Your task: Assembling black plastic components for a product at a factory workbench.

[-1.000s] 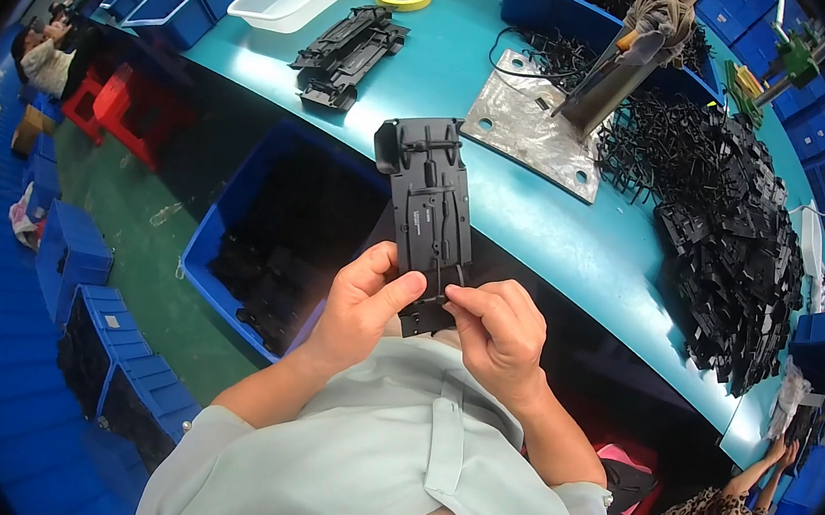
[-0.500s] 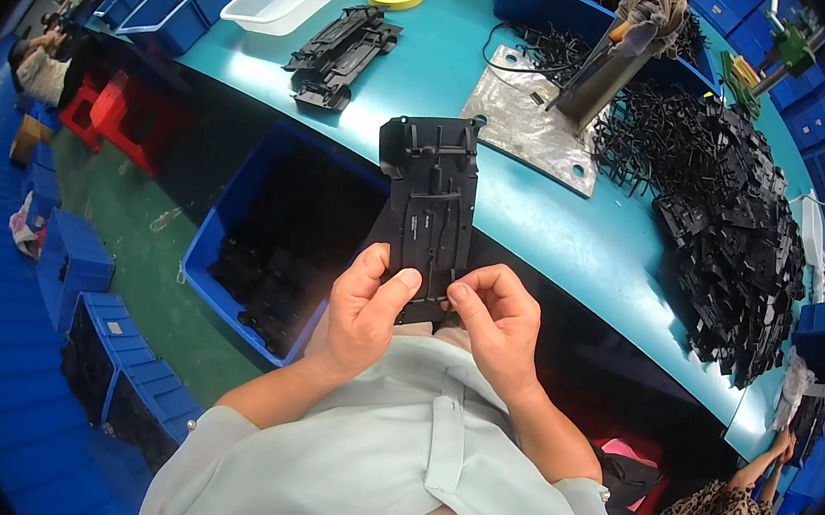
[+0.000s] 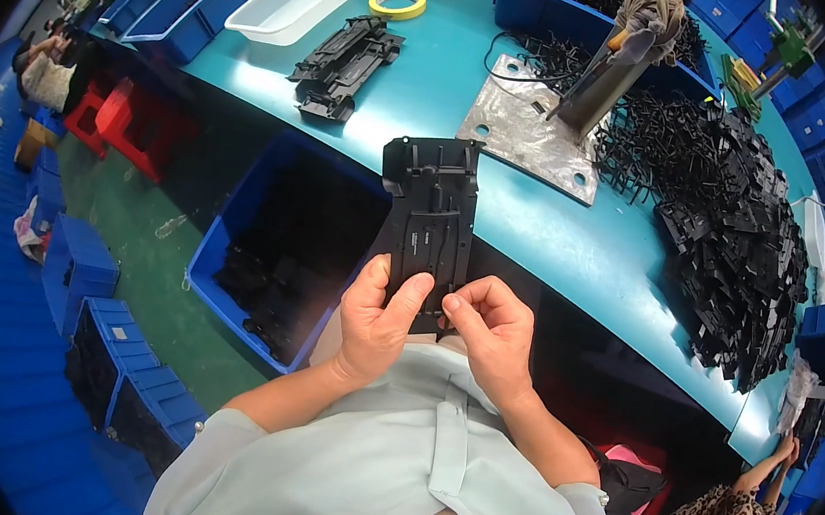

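In front of my body I hold a long black moulded plastic plate (image 3: 428, 204), which has ribs and raised details on its upper face. My left hand (image 3: 376, 316) is closed on its near left edge, the thumb lying on the face. My right hand (image 3: 492, 328) pinches at the near right edge with thumb and bent forefinger; any small piece between those fingertips is hidden. On the bench just beyond lie similar black moulded parts (image 3: 345, 64), resting together.
A metal base plate with a post (image 3: 527, 129) stands on the teal bench (image 3: 535, 235). To its right is a big heap of black parts (image 3: 736, 241). Yellow tape (image 3: 397, 2), a white tray (image 3: 298, 4) and blue bins sit farther back. Below left is a blue crate (image 3: 226, 313).
My hands and the black plate sit slightly lower in the picture, and the plate's far end tilts a little differently. Both hands keep their hold.
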`<state>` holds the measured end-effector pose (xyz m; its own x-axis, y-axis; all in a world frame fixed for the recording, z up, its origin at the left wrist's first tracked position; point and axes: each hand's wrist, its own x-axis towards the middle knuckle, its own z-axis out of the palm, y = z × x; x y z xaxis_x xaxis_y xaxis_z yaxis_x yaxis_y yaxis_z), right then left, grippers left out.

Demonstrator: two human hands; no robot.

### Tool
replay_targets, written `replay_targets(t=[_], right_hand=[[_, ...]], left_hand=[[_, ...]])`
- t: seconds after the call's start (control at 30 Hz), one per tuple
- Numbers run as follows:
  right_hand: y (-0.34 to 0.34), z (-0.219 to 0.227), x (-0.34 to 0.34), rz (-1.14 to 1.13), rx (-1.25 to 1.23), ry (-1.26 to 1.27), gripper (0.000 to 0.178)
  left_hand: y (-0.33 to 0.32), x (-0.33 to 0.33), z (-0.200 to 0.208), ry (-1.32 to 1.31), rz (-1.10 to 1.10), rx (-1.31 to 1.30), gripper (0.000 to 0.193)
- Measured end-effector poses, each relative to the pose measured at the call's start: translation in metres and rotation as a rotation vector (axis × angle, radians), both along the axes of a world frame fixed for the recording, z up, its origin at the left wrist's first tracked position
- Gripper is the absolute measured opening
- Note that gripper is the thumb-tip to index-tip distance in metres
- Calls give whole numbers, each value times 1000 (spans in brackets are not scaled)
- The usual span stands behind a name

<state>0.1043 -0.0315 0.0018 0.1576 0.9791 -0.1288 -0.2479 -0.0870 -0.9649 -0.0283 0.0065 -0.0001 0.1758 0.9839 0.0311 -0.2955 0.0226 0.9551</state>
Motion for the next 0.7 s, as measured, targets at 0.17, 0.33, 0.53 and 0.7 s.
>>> replay_targets(t=[0.17,0.33,0.53,0.7], right_hand=[[2,3,-3,0,-24,-27,10],[1,0,-7,-71,-26,-22,15],[-1,9,-9,-119,-41,3,23],[3,7,-6,-97,-97,109,19]], left_hand=[[4,-4,-2,93,64,10,13],[5,-1,5,251,128,116,17],[3,0,2,301,139,317,9],[7,-5,13,335,127,374,8]])
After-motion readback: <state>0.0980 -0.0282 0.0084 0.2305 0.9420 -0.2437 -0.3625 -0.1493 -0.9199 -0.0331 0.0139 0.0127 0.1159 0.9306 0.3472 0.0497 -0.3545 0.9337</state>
